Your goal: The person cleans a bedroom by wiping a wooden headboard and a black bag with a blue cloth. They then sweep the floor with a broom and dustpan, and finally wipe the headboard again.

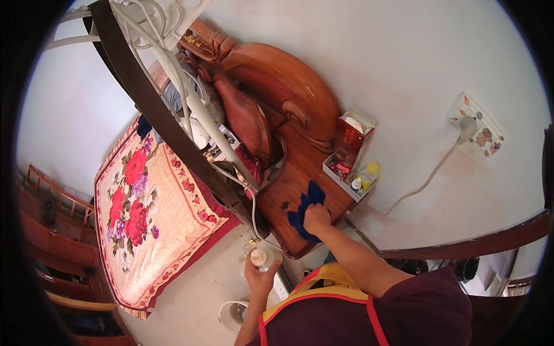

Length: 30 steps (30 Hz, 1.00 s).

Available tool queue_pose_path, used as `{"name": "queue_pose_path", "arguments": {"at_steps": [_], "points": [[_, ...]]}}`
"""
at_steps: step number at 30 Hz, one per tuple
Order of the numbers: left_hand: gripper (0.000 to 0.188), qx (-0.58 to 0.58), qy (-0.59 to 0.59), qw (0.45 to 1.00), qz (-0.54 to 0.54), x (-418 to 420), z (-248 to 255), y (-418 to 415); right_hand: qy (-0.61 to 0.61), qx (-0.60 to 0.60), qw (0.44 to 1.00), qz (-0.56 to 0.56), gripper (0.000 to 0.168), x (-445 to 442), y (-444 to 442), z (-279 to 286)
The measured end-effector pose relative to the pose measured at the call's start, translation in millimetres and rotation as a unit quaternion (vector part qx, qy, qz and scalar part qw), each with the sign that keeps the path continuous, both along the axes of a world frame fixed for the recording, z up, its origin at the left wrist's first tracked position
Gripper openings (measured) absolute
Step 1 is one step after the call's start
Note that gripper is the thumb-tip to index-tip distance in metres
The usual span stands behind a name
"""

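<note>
My right hand grips a crumpled dark blue cloth and presses it on the polished wooden bedside table. A small dark mark shows on the wood to the left of the cloth. Off the table's front left corner, my left hand is closed around a translucent bottle with a whitish top. The bottle's contents cannot be made out.
On the table's right edge a white tray holds small bottles beside a red box. A cable runs to a plug in the wall. A white pole with cables and a brown strap borders the bed. A bucket stands below.
</note>
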<state>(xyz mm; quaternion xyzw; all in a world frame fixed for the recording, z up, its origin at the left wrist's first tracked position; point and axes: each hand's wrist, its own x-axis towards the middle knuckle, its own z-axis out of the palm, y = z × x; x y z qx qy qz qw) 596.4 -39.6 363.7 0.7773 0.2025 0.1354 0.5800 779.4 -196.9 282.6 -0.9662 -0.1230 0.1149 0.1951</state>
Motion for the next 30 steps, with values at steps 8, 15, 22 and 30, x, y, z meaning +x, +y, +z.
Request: {"name": "queue_pose_path", "arguments": {"at_steps": [8, 15, 22, 30], "points": [[0.055, 0.034, -0.049, 0.995, -0.074, 144, -13, -25, 0.304, 0.200, 0.927, 0.091, 0.031, -48, -73, 26], [0.056, 0.088, 0.011, 0.993, -0.078, 271, -55, -65, 0.332, 0.392, 0.850, 0.111, 0.027, -50, -137, 103], [0.066, 0.062, 0.004, 0.996, -0.065, 345, -87, -114, 0.312, 0.424, 0.844, 0.102, 0.024, -36, -170, 92], [0.076, -0.121, -0.152, 0.980, -0.049, 354, -173, -102, 0.326, 0.389, 0.844, 0.175, 0.025, 0, -159, 67]]}}
